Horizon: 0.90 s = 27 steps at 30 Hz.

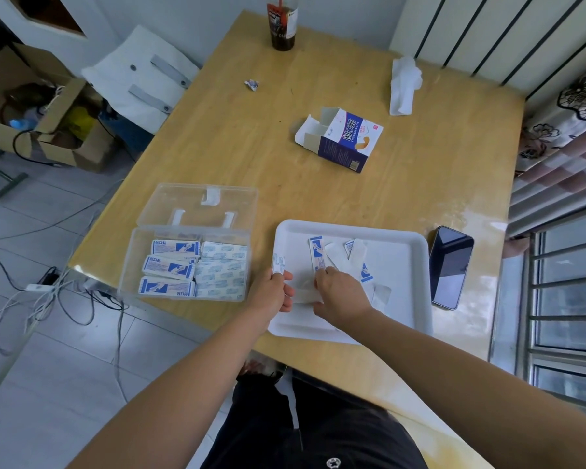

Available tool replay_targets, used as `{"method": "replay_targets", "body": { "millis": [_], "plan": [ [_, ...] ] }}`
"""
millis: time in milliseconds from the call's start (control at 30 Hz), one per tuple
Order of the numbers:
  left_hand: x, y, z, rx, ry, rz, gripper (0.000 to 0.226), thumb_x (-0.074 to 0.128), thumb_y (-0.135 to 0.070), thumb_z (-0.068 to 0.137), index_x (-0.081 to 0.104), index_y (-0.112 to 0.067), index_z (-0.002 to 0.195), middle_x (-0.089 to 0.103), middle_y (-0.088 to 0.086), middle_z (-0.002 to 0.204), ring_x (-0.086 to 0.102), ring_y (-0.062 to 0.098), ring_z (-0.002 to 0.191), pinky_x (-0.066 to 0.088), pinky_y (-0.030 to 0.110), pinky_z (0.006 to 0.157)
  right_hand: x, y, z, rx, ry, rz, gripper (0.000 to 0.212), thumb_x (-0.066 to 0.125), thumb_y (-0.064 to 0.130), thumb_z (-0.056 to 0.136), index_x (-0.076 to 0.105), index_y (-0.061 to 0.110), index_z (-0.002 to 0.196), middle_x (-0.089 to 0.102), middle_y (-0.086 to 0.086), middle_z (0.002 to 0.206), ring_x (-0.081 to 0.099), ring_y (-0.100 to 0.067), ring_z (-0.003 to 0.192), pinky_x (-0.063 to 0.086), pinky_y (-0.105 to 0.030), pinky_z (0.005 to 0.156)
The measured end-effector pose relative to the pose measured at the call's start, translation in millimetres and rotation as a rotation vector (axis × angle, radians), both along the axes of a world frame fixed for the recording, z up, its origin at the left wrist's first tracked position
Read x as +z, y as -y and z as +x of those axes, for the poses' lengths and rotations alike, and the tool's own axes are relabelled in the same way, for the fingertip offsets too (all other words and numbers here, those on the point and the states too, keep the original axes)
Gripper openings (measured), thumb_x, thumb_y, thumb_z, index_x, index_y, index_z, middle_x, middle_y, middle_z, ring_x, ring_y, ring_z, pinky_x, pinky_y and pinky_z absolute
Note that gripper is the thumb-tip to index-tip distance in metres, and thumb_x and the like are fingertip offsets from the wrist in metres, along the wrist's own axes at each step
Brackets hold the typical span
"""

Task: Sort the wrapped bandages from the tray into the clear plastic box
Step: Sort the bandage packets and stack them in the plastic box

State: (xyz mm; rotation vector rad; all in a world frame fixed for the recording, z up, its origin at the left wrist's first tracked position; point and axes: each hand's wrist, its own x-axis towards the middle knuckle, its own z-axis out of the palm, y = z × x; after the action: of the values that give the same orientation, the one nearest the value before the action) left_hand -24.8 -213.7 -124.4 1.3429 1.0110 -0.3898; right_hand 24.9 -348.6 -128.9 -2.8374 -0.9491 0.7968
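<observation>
Over white tray (401,275), left hand (278,292), right hand (340,296) pinching flat bandages (278,262)

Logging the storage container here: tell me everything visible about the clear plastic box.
The clear plastic box is transparent and rectangular, its hinged lid lying open behind it. It rests on the wooden table, left of the white tray. It holds wrapped bandages in two columns, blue-printed faces left, pale backs right.
</observation>
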Motion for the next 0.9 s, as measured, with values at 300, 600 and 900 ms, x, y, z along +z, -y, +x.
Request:
{"method": "replay_targets", "body": {
  "millis": [300,600,900],
  "plan": [
    [-0.2,-0.7,-1.8,-0.015,0.025,0.012,0.027,0.025,-0.009,0.098,0.05,-0.004,0.105,0.049,0.01,0.072,0.04,0.017,0.055,0.037,0.027,0.05,-5.5,2.6,0.7,-0.207,-0.039,0.126,0.01,0.055,0.019,0.085,0.057,0.01,0.088,0.057,-0.008,0.087,0.056,-0.028,0.076,0.033,-0.029,0.055],
    [0.5,5.7,-2.0,0.011,0.008,-0.038,0.013,0.043,-0.019,0.095,0.053,-0.012,0.095,0.044,0.003,0.06,0.035,0.014,0.048,0.034,0.026,0.049,11.6,12.6,9.8,-0.826,-0.626,0.699,0.017,0.074,0.013,0.083,0.062,0.008,0.093,0.063,0.001,0.07,0.056,-0.003,0.055,0.04,-0.011,0.05],
    [2.3,10.9,3.1,0.074,-0.033,-0.108,0.021,0.038,-0.017,0.095,0.055,-0.009,0.106,0.043,0.003,0.061,0.033,0.013,0.048,0.029,0.025,0.046,15.0,11.6,9.4,-1.04,-0.686,0.735,0.016,0.074,0.01,0.083,0.059,0.006,0.087,0.064,-0.002,0.068,0.055,-0.009,0.05,0.04,-0.014,0.044]
  ]
}}
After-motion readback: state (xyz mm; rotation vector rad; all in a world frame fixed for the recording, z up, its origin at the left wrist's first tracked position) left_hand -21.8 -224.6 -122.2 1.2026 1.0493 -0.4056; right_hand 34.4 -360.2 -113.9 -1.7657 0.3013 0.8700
